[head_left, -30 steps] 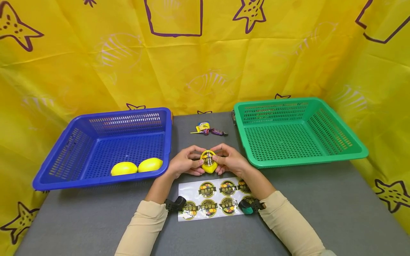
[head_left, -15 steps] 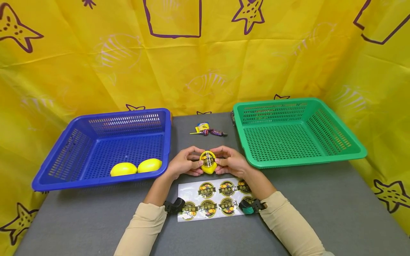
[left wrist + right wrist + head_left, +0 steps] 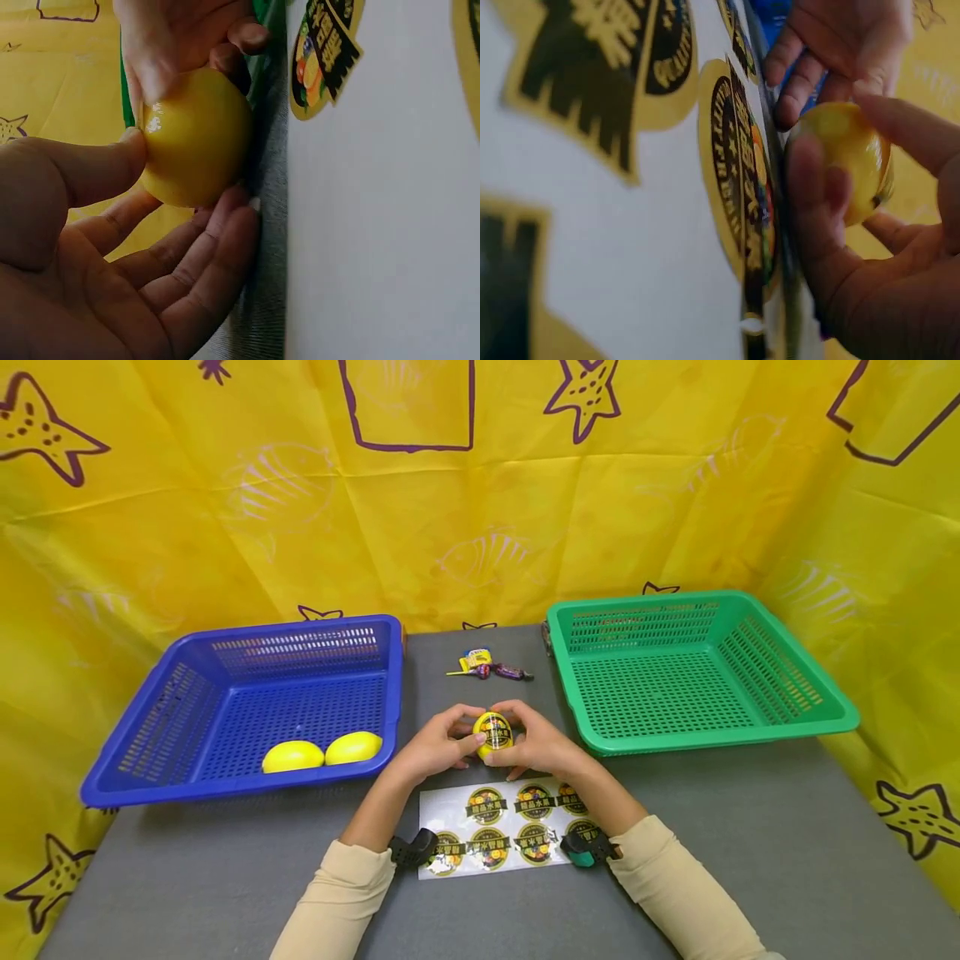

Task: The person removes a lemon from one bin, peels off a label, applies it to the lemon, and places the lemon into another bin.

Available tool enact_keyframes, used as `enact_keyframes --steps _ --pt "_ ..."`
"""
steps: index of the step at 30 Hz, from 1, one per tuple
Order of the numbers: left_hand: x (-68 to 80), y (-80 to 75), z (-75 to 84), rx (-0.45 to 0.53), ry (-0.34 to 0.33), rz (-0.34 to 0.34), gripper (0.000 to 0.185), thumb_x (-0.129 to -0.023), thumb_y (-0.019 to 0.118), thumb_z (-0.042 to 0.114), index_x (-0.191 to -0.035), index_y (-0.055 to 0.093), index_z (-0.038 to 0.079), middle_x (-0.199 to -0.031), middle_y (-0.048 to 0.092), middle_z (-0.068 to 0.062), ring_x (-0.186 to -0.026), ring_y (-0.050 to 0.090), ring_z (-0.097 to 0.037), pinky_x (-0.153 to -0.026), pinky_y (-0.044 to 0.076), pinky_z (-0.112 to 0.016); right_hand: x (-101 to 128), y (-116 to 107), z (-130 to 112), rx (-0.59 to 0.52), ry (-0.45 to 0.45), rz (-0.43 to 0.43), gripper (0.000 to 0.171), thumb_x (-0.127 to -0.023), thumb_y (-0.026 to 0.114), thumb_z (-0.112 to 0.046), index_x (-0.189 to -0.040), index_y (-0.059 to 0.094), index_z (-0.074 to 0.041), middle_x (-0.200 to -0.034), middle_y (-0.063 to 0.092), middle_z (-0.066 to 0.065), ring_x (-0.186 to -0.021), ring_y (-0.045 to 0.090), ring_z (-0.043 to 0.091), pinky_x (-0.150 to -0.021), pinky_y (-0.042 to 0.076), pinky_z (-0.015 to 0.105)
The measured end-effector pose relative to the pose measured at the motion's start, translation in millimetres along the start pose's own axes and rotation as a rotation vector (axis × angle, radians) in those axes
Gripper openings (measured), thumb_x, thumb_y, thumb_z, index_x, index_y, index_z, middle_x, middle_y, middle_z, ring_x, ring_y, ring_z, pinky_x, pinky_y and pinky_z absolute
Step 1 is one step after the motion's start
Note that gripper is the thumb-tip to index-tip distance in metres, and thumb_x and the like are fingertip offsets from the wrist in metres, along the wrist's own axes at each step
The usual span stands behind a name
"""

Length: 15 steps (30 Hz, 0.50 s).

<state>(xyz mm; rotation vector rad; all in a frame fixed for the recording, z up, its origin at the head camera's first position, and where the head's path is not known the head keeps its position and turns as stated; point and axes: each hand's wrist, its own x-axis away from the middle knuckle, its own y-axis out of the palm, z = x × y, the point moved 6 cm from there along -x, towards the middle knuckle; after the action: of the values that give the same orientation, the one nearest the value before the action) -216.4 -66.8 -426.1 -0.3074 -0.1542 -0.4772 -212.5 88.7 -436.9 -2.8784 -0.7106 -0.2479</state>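
Note:
A yellow lemon (image 3: 199, 139) is held between both hands at the middle of the table in the head view. A round black-and-gold sticker (image 3: 495, 727) lies on its upper face. My left hand (image 3: 437, 746) grips the lemon from the left, its thumb at the sticker's lower left edge. From the other side my right hand (image 3: 543, 745) holds it, with the thumb low on the near side and the fingers around the far side. Just in front of the hands lies a white sheet (image 3: 441, 803) with several more such stickers, partly covered by the right wrist.
On the left stands a blue basket (image 3: 240, 791) with two lemons (image 3: 354, 747) near its front wall. A green basket (image 3: 712, 737) is on the right. Behind the hands lie wrapped candies (image 3: 510, 672) and a lollipop (image 3: 482, 671). A yellow cloth (image 3: 480, 493) hangs behind the table.
The lemon has been turned in the hands, so its pointed end no longer faces the person. Both thumbs have shifted to its near side. Baskets and sheet stay put.

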Motion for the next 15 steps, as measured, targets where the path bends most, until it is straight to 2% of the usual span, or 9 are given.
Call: enact_keyframes --steps 2,7,9,12,15 --pt "1.1 1.6 4.1 -0.068 0.016 0.001 0.041 -0.100 0.062 0.014 -0.139 0.053 0.008 -0.125 0.063 -0.022 -0.097 0.065 -0.029 -0.070 0.056 -0.040 2 2 -5 0.145 -0.046 0.025 0.075 -0.081 0.082 -0.006 -0.143 0.040 -0.007 -0.121 0.051 0.022 -0.070 0.063 0.027 -0.054 0.057 0.040" --pt "7.1 3.7 13.8 -0.293 0.053 0.049 0.040 -0.099 0.064 0.022 -0.137 0.056 0.012 -0.123 0.066 -0.016 -0.107 0.065 -0.030 -0.083 0.053 -0.047 6 7 -15 0.442 -0.134 0.124 0.073 -0.077 0.087 -0.013 -0.138 0.048 -0.006 -0.115 0.057 0.014 -0.085 0.060 0.022 -0.068 0.054 0.034" --pt "11.9 4.0 20.8 -0.426 0.072 0.090 0.041 -0.098 0.066 0.024 -0.137 0.057 0.012 -0.123 0.066 -0.015 -0.109 0.064 -0.031 -0.089 0.051 -0.049 7 8 -18 0.517 -0.138 0.160 0.072 -0.076 0.088 -0.015 -0.137 0.050 -0.007 -0.113 0.058 0.012 -0.091 0.058 0.021 -0.075 0.051 0.034" --pt "22.7 4.8 36.1 -0.627 0.119 0.168 0.044 -0.097 0.068 0.025 -0.137 0.058 0.010 -0.126 0.065 -0.015 -0.111 0.063 -0.032 -0.091 0.050 -0.052 10 10 -21 0.569 -0.128 0.181 0.071 -0.076 0.088 -0.016 -0.136 0.051 -0.007 -0.111 0.059 0.011 -0.090 0.058 0.022 -0.075 0.051 0.037" --pt "38.0 4.5 54.7 -0.774 0.226 0.263 0.041 -0.095 0.069 0.022 -0.133 0.062 0.007 -0.124 0.066 -0.013 -0.112 0.063 -0.031 -0.091 0.050 -0.051 14 11 -26 0.593 -0.134 0.186 0.072 -0.075 0.087 -0.017 -0.136 0.051 -0.007 -0.111 0.059 0.011 -0.089 0.058 0.022 -0.074 0.051 0.037"
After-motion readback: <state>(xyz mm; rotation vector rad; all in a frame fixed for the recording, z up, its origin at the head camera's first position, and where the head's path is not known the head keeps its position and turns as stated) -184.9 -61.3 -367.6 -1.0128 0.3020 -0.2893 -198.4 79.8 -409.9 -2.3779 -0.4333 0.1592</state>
